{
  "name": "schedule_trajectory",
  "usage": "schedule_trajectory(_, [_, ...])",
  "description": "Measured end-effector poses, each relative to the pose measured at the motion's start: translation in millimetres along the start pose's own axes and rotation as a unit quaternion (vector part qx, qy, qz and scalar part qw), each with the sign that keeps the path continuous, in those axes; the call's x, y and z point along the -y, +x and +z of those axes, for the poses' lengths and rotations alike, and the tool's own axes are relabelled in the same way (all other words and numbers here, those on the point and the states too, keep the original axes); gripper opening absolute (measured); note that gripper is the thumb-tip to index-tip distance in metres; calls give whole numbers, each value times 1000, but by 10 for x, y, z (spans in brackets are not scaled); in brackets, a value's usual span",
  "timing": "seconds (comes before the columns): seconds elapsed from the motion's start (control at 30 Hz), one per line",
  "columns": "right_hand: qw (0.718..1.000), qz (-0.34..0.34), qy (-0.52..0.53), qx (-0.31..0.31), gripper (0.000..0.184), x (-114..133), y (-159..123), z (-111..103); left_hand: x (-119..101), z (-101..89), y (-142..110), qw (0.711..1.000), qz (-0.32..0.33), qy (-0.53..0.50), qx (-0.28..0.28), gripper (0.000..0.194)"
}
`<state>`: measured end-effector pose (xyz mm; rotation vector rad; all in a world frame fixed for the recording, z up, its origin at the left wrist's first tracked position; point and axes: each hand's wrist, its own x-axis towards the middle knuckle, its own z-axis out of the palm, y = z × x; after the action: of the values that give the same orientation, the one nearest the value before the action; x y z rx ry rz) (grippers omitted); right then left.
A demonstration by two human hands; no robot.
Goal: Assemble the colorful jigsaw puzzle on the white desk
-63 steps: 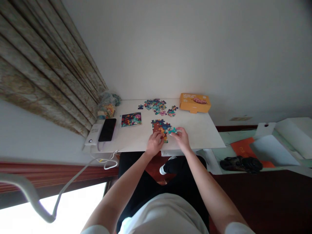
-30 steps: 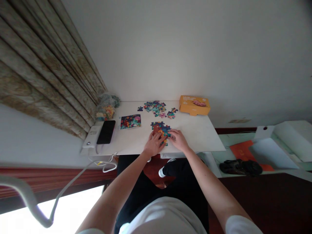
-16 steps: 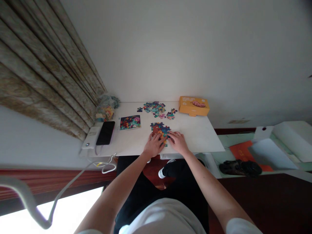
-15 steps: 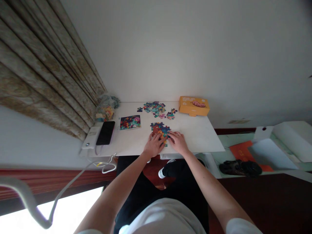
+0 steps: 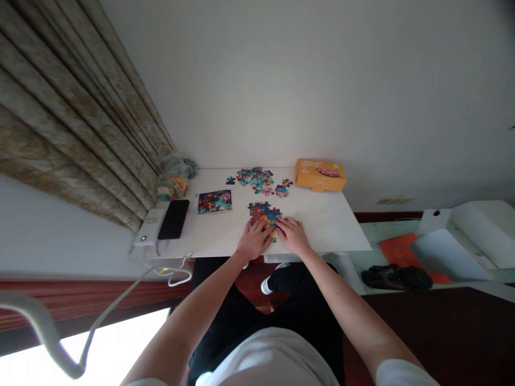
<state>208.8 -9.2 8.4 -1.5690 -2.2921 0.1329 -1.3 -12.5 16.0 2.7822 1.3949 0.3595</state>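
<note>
Two grips, the left hand and right hand, lie open on the partly built jigsaw puzzle, steadying it on the white worktop. A picture card lies nearby, seemingly for reference.

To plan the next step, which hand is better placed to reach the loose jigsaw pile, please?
The left hand, probably: it lies straight below the loose jigsaw pile; the right hand sits aside.

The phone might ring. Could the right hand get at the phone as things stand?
Probably not easily: the right hand rests at the puzzle's right side, with the assembled puzzle and the left hand between it and the phone.
</note>
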Motion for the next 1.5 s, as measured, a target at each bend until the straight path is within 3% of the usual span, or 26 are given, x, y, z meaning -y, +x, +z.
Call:
schedule_trajectory(0.5, [999,-34,30,4,38,-60,-5,54,20,32,1,1000,13,-13,10,47])
schedule_trajectory(1.13, [996,-73,49,26,36,-155,39,-35,10,-23,5,999,-12,-35,17,44])
schedule_trajectory(1.23, [997,-49,57,-3,39,-179,37,-28,10,-11,63,999,-17,-44,17,44])
schedule_trajectory(1.37, [996,42,54,-62,43,-249,36,29,-49,40,225,998,5,-62,14,48])
schedule_trajectory(1.5, [995,58,41,-67,41,-282,34,102,-158,125,352,998,17,-50,35,53])
